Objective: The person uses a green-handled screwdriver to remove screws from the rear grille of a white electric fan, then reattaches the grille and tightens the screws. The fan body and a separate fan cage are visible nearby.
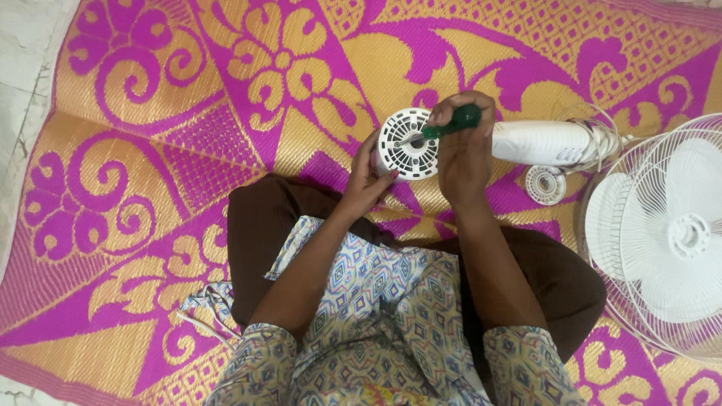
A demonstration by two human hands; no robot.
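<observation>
Left hand (366, 183) cups the white vented motor housing (407, 143) steady so the right hand (464, 150) can grip the green screwdriver (452, 122); fan grille (662, 233) sits at 3 o'clock.

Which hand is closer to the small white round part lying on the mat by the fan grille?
Right. The right hand, gripping the green-handled screwdriver, is nearer the small round part. The left hand steadies the white motor housing, farther away.
</observation>
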